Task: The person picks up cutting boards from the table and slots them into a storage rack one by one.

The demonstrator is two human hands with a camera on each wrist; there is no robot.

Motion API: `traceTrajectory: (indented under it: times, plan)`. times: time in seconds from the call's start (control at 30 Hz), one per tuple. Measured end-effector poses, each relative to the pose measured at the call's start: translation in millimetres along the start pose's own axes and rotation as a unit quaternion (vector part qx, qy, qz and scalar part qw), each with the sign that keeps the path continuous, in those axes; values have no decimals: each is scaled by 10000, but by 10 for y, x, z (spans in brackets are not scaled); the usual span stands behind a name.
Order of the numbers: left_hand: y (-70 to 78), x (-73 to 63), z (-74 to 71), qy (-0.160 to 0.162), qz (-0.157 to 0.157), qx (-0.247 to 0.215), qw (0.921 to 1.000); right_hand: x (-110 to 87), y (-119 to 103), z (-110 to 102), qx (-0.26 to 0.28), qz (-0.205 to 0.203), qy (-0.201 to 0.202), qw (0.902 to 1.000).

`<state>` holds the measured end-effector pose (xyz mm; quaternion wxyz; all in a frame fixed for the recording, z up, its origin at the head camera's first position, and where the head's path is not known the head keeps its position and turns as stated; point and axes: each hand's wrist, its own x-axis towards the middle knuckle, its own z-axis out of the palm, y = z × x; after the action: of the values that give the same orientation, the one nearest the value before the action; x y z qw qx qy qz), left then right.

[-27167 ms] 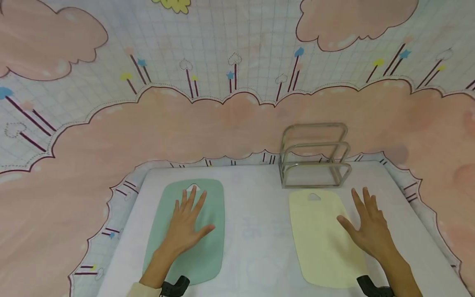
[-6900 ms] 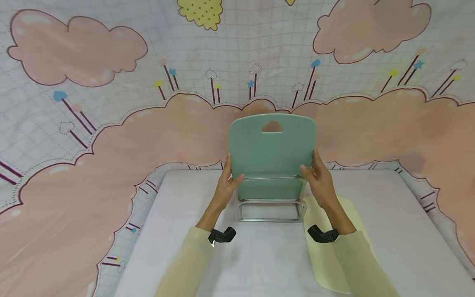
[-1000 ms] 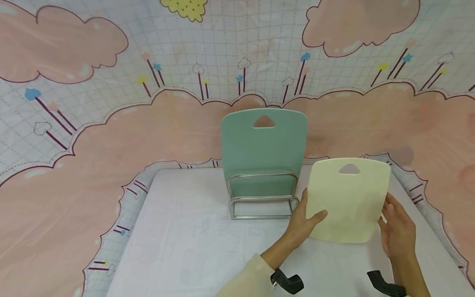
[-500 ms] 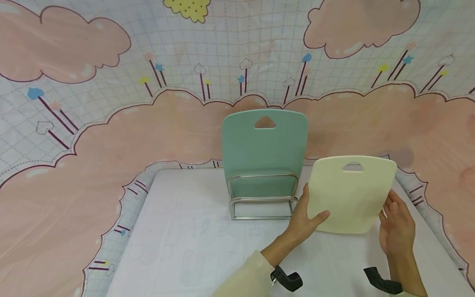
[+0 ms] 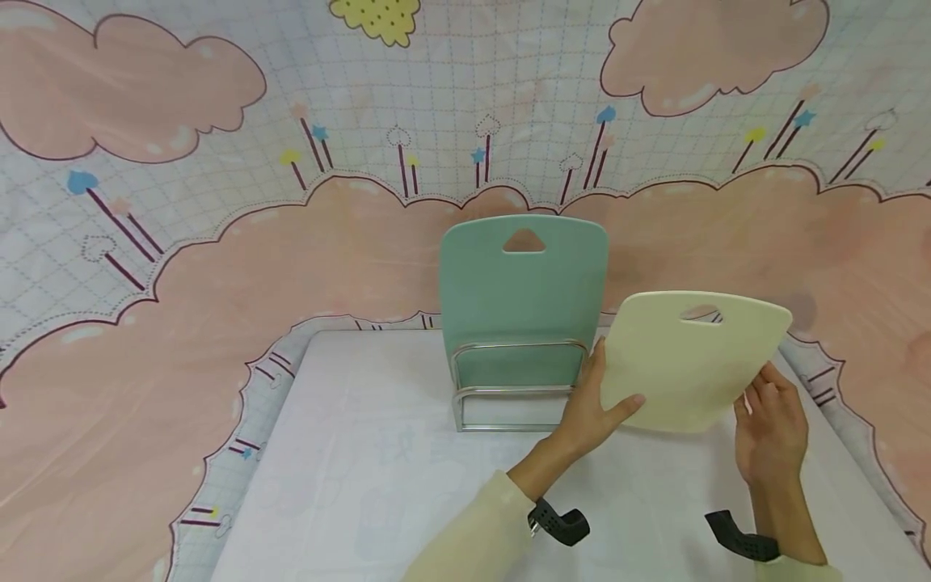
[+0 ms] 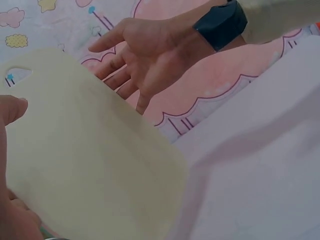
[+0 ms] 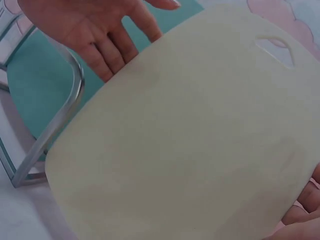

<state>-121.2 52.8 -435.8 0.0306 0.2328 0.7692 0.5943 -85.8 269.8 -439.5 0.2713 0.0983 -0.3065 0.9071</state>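
A pale yellow cutting board (image 5: 684, 364) is held tilted above the table, its handle hole at the top. My left hand (image 5: 585, 408) grips the left edge: the fingers go behind and the thumb lies over the front face. At the right edge is my right hand (image 5: 774, 432); its fingers curl behind the board, while its thumb stands apart in the left wrist view. A green cutting board (image 5: 524, 299) stands upright in a metal rack (image 5: 516, 391), just left of my left hand. Behind the yellow board, the fingertips are hidden.
The rack stands on a white-covered table (image 5: 378, 477). The front of the rack shows a wire slot ahead of the green board. Patterned fabric (image 5: 349, 267) hangs behind the table. A black camera (image 5: 558, 521) is strapped to my left wrist, another (image 5: 742, 537) to my right.
The green board went from the table into the rack, which was moved left. The yellow board was lifted from the table. Over the last second it rises slightly and its right side turns upward.
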Motion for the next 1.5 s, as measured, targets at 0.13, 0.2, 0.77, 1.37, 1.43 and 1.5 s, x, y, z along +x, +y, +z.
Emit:
traceTrajectory:
  times: [0.13, 0.2, 0.77, 1.37, 1.43, 1.5]
  plan:
    - [-19, 15, -40, 119, 177, 143, 9997, 14, 46, 38, -89, -27, -54, 9999]
    - [-25, 8, -57, 159, 274, 224, 9992, 22, 70, 54, -57, -65, -97, 9999]
    - [-25, -149, -148, 616, 471, 900, 9929, -17, 228, 112, -470, 203, -685, 9963]
    - [-56, -242, -399, 836, 699, 1636, 9805, -78, 361, 148, -590, 245, -1548, 9859]
    - [-63, -244, -445, 796, 750, 1582, 9813, -76, 376, 158, -486, 221, -1698, 9840]
    - [-68, -247, -489, 775, 761, 1520, 9824, -79, 394, 163, -508, 217, -1801, 9821]
